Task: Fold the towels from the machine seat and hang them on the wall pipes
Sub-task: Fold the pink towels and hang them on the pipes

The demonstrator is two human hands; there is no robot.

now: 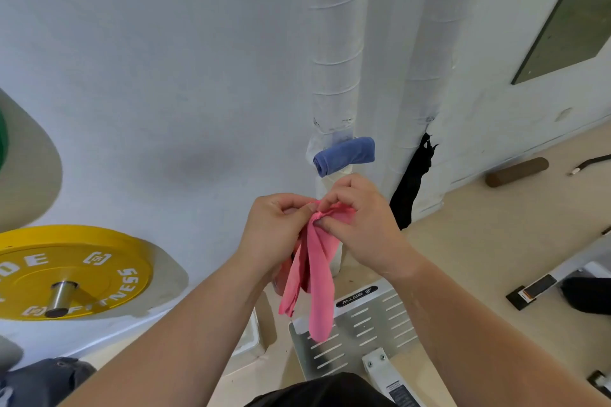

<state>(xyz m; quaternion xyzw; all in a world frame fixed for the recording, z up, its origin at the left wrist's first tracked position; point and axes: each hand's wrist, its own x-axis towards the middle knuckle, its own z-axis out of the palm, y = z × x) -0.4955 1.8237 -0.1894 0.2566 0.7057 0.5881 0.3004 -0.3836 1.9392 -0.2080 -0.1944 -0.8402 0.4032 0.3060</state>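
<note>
Before two wall pipes (334,76), two hands pinch one pink towel (317,274).

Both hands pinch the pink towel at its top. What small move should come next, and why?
Probably slide the hands apart along the top edge to spread it. The pink towel hangs bunched from the left hand and right hand, unfolded; a blue towel already sits on the wall pipe.

Matt pink cloth towel (317,277); glossy yellow plate (66,271); perforated metal footplate (363,330).
</note>
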